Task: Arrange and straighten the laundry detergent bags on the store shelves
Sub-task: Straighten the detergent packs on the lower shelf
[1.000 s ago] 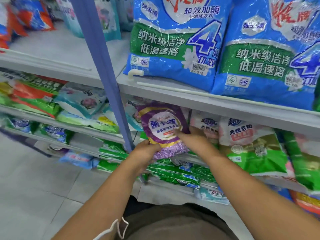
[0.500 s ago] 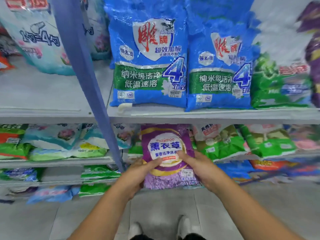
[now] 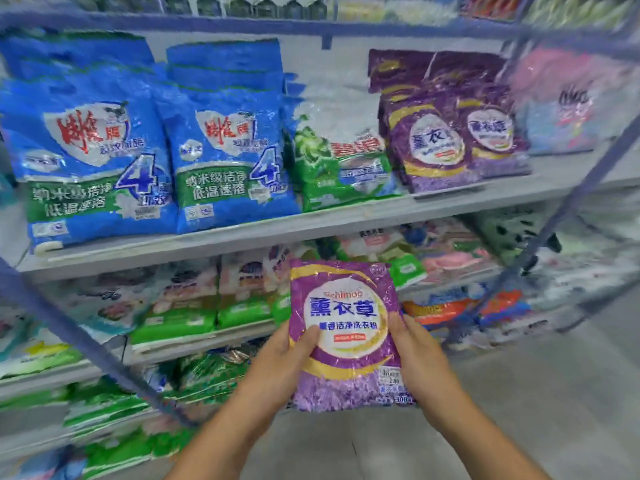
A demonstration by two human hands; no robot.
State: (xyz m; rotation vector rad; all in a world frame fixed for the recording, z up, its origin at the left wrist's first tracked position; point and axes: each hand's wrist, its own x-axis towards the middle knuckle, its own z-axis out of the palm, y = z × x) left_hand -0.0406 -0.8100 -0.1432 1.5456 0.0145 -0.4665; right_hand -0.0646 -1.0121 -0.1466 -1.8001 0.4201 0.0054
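I hold a small purple detergent bag [image 3: 346, 327] upright in the air in front of the shelves. My left hand [image 3: 282, 362] grips its left edge with the thumb across the front. My right hand [image 3: 420, 365] grips its right edge the same way. On the upper shelf [image 3: 311, 225] stand two large blue bags [image 3: 221, 140], a green and white bag [image 3: 341, 161] and two larger purple bags [image 3: 446, 129] of the same design as mine.
Lower shelves carry rows of green, pink and white bags [image 3: 180, 306], some lying flat. A slanted blue upright post [image 3: 83, 344] crosses at left, another [image 3: 568, 209] at right. Grey tiled floor [image 3: 540, 393] lies below right.
Both hands have drawn the purple bag out from the lower shelf and carried it rightward. My view has swung up and right, bringing the purple bags on the upper shelf into sight.
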